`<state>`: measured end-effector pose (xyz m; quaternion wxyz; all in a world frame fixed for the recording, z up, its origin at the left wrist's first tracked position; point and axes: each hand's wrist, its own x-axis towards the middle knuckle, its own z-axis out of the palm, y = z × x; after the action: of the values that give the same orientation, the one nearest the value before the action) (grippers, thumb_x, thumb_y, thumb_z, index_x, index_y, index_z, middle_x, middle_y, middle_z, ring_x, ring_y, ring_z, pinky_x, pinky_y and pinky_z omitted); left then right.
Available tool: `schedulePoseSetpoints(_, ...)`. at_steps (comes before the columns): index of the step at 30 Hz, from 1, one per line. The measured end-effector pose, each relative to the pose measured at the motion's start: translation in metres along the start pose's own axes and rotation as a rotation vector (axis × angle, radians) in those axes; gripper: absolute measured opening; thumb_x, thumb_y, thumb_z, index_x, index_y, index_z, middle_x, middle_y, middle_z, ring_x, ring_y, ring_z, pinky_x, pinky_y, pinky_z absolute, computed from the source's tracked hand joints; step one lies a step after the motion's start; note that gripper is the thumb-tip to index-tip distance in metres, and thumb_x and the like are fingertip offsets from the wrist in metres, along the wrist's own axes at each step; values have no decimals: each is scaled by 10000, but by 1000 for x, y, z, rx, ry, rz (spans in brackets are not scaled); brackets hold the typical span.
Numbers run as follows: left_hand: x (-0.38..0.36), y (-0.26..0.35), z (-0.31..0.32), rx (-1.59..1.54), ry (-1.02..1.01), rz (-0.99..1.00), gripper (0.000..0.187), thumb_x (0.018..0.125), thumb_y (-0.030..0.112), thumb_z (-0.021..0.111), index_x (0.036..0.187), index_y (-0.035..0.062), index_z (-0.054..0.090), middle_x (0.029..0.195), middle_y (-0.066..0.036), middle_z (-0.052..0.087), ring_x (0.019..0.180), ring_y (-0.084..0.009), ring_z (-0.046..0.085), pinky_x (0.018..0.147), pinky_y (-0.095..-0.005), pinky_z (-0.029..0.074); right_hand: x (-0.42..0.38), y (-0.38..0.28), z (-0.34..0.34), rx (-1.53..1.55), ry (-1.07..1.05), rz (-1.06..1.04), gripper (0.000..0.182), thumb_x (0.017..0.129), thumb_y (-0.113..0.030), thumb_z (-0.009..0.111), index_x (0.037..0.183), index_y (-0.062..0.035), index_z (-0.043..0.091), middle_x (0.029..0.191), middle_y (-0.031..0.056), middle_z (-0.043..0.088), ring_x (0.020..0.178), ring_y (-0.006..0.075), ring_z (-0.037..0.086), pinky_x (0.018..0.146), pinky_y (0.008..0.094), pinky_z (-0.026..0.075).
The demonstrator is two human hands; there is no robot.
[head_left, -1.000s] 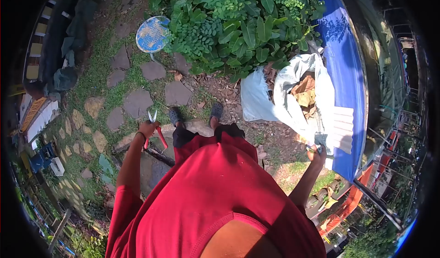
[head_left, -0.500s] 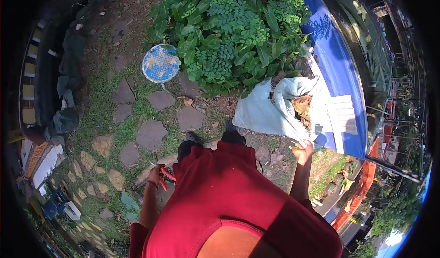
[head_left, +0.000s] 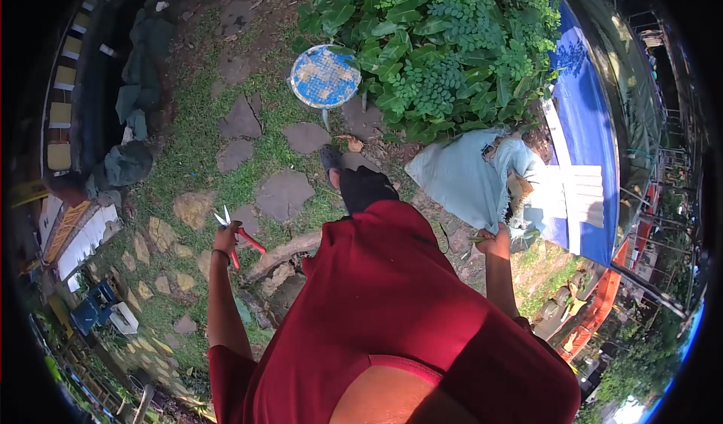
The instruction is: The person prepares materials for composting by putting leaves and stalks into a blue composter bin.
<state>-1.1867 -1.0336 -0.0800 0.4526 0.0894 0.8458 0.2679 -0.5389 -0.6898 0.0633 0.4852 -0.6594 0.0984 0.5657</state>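
My left hand (head_left: 227, 237) is closed around red-handled pruning shears (head_left: 247, 239). Their silver blades point up and away, a little apart, over the grass and paving stones. On the other side, my right hand (head_left: 494, 242) grips the near edge of a pale blue-grey woven sack (head_left: 458, 175). A small green piece shows by those fingers, too small to name. The sack rests tilted on the ground, and dry brown leaves (head_left: 518, 189) show at its mouth.
A round stool (head_left: 325, 76) with a blue and whitish top stands ahead. Beyond the sack grows a dense leafy bush (head_left: 444, 55). Blue sheeting (head_left: 584, 100) runs along the right. Flat stepping stones (head_left: 285, 195) lie in the grass, near my foot (head_left: 330, 160).
My left hand has swung forward and outward with the shears, so the blades show. One foot has stepped forward. My right hand still grips the sack, whose mouth looks narrower.
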Motion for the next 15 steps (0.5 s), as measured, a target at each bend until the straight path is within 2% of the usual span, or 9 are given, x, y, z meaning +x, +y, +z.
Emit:
schedulePoseSetpoints(2,21,3,-16,36,-20,43,392,839,414,612,937,46,704,653,-42,520,552,-166,523,526,-318,441,-17,22,20,-50,-48,45,227,968,-231,461,777,-122,515,594,-8,436,393,111,284,388,241,289)
schedulePoseSetpoints(4,40,15,-38,106,-52,58,421,832,423,617,914,16,690,689,-71,575,608,-195,571,582,-351,459,-44,50,46,-20,150,11,225,987,-256,446,825,-125,531,617,-11,452,400,103,287,392,231,286)
schedulePoseSetpoints(5,48,25,-50,180,-90,78,454,825,432,622,892,-14,675,726,-100,631,664,-225,619,637,-385,478,-49,61,54,-79,77,56,242,1003,-274,417,858,-125,541,652,-13,480,391,105,277,380,221,278)
schedulePoseSetpoints(8,63,57,-97,138,-23,145,442,827,425,623,904,-7,674,717,-76,622,651,-201,613,623,-365,478,-71,104,87,-56,71,94,259,1008,-286,407,851,-131,542,649,-20,479,374,101,261,370,213,277)
schedulePoseSetpoints(9,77,52,-113,-13,-14,133,410,829,409,629,920,12,679,698,-60,603,637,-169,594,603,-327,469,-76,124,94,-48,69,108,259,1008,-286,407,851,-131,542,649,-20,479,374,101,261,370,213,277)
schedulePoseSetpoints(11,109,48,-141,-239,-12,80,346,878,359,589,954,37,692,684,-18,548,570,-121,505,540,-287,413,-82,160,118,-225,-152,187,254,1009,-283,407,854,-136,546,640,-26,473,382,92,267,362,208,277)
schedulePoseSetpoints(12,102,36,-150,-345,-58,58,329,894,341,575,960,41,693,680,-7,527,549,-110,473,523,-284,395,-94,179,115,-227,-116,199,254,1009,-283,407,854,-136,546,640,-26,473,382,92,267,362,208,277)
schedulePoseSetpoints(14,94,23,-179,-320,-53,42,322,902,328,566,967,40,693,685,-2,520,543,-104,458,515,-277,385,-113,222,148,-10,132,216,203,990,-262,459,827,-154,515,639,-29,443,392,102,257,377,210,266)
schedulePoseSetpoints(15,93,20,-190,-314,-55,49,315,911,315,556,974,39,693,690,3,514,536,-99,443,508,-271,375,-113,236,153,-17,87,235,236,985,-284,475,783,-168,511,610,-37,414,394,103,254,382,212,262)
